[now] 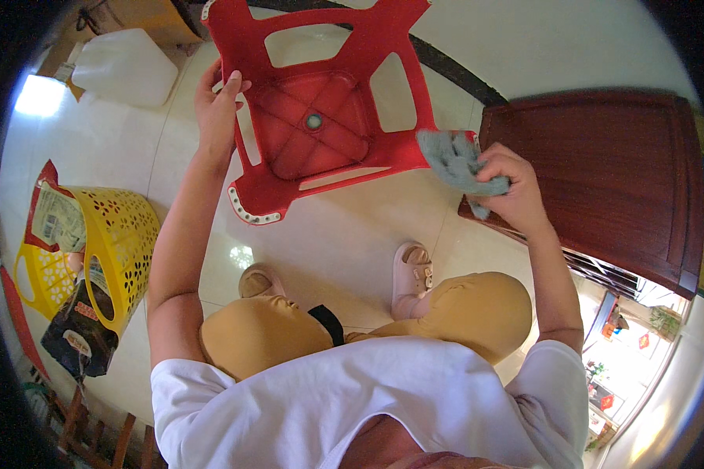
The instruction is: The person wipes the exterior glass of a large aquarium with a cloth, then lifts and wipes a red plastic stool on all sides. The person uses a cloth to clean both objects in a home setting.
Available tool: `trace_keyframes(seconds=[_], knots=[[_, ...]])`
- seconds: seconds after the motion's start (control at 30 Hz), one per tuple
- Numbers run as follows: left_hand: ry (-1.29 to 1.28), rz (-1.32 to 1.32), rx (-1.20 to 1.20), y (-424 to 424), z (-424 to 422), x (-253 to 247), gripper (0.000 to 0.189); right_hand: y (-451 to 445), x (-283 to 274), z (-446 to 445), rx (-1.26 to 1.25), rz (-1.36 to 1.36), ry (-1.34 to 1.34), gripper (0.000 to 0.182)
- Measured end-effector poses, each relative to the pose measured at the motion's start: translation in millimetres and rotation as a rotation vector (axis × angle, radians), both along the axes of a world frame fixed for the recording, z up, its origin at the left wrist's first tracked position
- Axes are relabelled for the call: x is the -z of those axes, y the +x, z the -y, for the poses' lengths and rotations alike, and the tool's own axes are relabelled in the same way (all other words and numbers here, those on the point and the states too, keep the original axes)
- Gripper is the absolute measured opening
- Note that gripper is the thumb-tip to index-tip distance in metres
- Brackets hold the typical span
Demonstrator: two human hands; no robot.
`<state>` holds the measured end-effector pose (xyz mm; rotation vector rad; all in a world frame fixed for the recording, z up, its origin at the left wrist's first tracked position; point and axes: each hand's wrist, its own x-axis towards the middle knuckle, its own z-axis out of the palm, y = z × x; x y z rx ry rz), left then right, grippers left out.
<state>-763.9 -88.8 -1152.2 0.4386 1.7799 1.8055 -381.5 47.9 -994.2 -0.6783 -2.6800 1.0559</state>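
Observation:
A red plastic stool [322, 126] is held up in front of me, its ribbed underside and the pale, dotted ends of its legs facing me. My left hand [218, 111] grips its left side, thumb over the edge. In my right hand [513, 187] is a grey-blue cloth [454, 161], bunched between the fingers. The cloth lies against the end of the stool's right leg and covers part of it. Below the stool are my bent knees in tan trousers and my feet in pink sandals [408, 272].
To the left stands a yellow perforated plastic basket [135, 234] holding printed packages. A translucent white plastic jug [126, 67] is on the tiled floor behind it, beside a cardboard box [152, 20]. A dark wooden cabinet [592, 176] stands close on the right, against the wall.

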Motion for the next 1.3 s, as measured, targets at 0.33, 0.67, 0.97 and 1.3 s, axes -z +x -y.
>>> trace_keyframes(seconds=[0.33,0.67,0.97,1.3], knots=[[0.017,-0.016,0.019,2,3,-2,0.047,-51,-46,-34,0.060,-0.054,-0.040,0.021],[0.069,-0.003,0.006,0,2,1,0.046,-110,-9,-26,-0.612,0.958,0.543,0.009],[0.112,-0.005,-0.006,2,0,7,0.044,-147,99,-39,-0.871,1.290,0.379,0.021],[0.127,-0.090,-0.026,3,-6,20,0.045,-169,227,-39,-0.922,1.595,0.245,0.038]])
